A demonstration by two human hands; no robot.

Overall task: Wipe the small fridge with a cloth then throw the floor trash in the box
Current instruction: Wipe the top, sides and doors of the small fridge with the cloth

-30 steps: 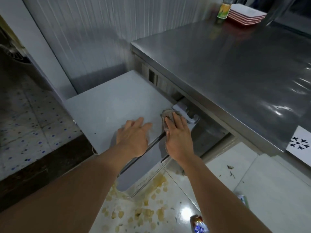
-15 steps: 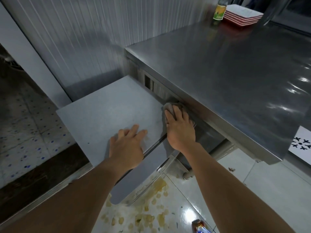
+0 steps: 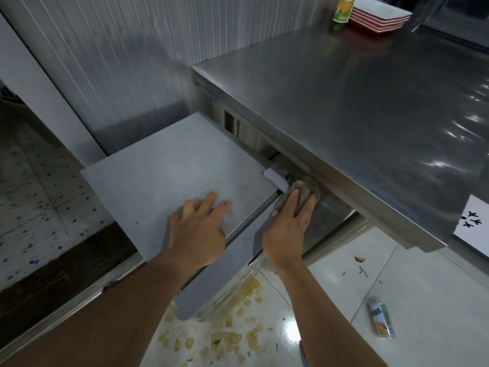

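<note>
The small grey fridge stands low beside a steel counter, its flat top facing me. My left hand rests flat on the top near the front edge, fingers spread. My right hand presses a grey-brown cloth against the fridge's right front corner, next to a pale hinge block; straight fingers lie over the cloth. On the white floor tiles lie a small green-and-yellow packet, scattered yellowish food scraps and a few bits of debris. No box is in view.
The steel counter overhangs to the right of the fridge, with a stack of red-and-white trays and a bottle at its far end. A ribbed metal wall stands behind. Speckled floor lies left, past a dark threshold.
My right hand has slid the cloth rightward and slightly forward past the hinge block, along the fridge's corner under the counter edge. My left hand stays flat on the fridge top.
</note>
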